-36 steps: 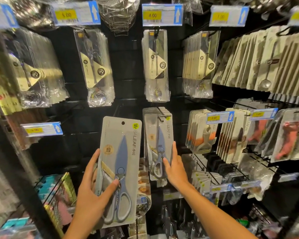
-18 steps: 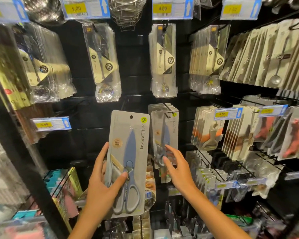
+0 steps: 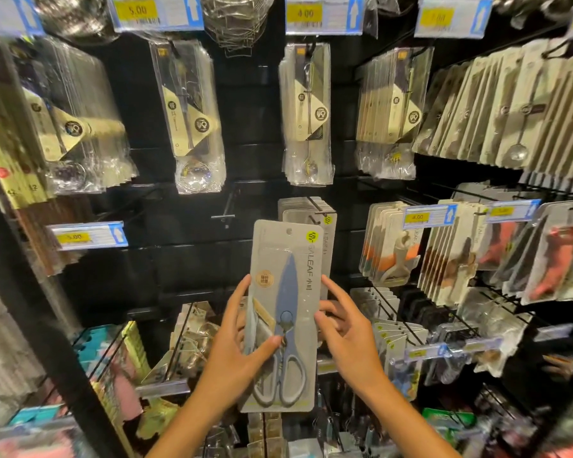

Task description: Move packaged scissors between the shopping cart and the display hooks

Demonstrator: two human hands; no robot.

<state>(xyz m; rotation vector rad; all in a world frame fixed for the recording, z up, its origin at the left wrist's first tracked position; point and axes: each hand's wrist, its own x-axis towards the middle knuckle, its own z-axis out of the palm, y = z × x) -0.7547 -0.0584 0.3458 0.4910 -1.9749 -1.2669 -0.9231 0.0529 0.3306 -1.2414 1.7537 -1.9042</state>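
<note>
While the left hand (image 3: 235,355) grips the scissors pack (image 3: 283,312) — thumb pressed on the front near the pivot, fingers curled round the left edge — the card stands upright in front of the display. Its hang hole sits just below and left of the hook (image 3: 316,211), where a stack of the same packs (image 3: 306,208) hangs behind it. At the card's right edge is the right hand (image 3: 348,338), fingers loosely spread; whether they touch the card cannot be told. Spoon packs (image 3: 308,114) hang on the far rows above, under yellow price tags (image 3: 323,14) — peeler packs (image 3: 391,242) hang to the right.
</note>
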